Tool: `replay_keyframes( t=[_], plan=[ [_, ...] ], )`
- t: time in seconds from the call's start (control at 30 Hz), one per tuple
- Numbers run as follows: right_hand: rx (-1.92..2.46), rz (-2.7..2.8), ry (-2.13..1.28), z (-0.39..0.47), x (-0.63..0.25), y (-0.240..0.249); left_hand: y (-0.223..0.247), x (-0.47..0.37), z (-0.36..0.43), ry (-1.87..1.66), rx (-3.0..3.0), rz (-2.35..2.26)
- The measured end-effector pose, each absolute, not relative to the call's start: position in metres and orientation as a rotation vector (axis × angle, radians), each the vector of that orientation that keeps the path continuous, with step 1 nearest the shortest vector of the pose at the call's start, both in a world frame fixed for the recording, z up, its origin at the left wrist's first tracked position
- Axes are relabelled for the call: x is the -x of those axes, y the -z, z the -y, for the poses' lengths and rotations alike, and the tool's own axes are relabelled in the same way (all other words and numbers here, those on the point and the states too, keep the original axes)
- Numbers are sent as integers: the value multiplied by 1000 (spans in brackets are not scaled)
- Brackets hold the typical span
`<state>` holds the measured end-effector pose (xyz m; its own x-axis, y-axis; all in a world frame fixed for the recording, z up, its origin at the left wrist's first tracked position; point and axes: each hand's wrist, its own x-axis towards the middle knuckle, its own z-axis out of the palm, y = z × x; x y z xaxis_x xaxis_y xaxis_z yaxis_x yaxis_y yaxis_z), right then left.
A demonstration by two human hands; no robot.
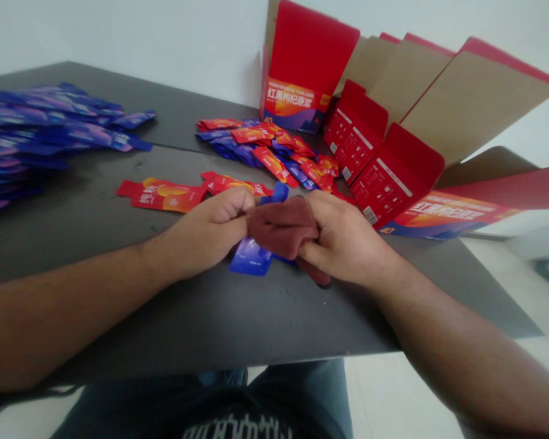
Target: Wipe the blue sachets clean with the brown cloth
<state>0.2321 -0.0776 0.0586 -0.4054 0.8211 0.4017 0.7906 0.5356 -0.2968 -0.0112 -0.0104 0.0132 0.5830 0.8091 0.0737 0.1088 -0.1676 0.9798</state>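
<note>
A reddish-brown cloth (281, 227) is bunched between my two hands above the front part of the table. My left hand (213, 228) is closed, thumb and curled fingers pressed at the cloth's left end. On the other side, the fingers of my right hand (345, 235) are wrapped round the cloth, and a fold of it hangs below them. Partly covered by the cloth is a blue sachet (251, 257); whether a finger also grips it is hidden. Beyond my left hand lie a red-orange sachet (169, 195) and another red sachet (233, 183).
A large pile of blue-purple sachets (50, 137) lies at the left of the grey table (187, 323). Mixed red and blue sachets (274, 149) are heaped at the back middle. Open red cardboard boxes (297, 100) with raised flaps stand at the back and right.
</note>
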Motion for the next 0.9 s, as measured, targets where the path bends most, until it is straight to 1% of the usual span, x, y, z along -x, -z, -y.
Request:
replay_keyframes(
  t=[0.07,0.2,0.37,0.5,0.67,0.8,0.9],
  plan=[
    [1273,2308,-70,79,-231,-58,-12,11,10,-764,-1631,-795],
    [1385,2164,72,80,-230,-58,-8,11,10,-808,-1579,-789],
    [1292,2311,-55,82,-228,-59,-5,12,8,-790,-1599,-800],
    [1403,2149,64,82,-229,-59,-6,11,8,-800,-1567,-756],
    [1321,2299,-53,82,-228,-61,-5,10,6,-795,-1613,-755],
    [1415,2172,55,82,-231,-62,-2,9,5,-832,-1553,-728],
    [1375,2248,-6,84,-228,-59,0,9,5,-846,-1547,-734]
  ],
)
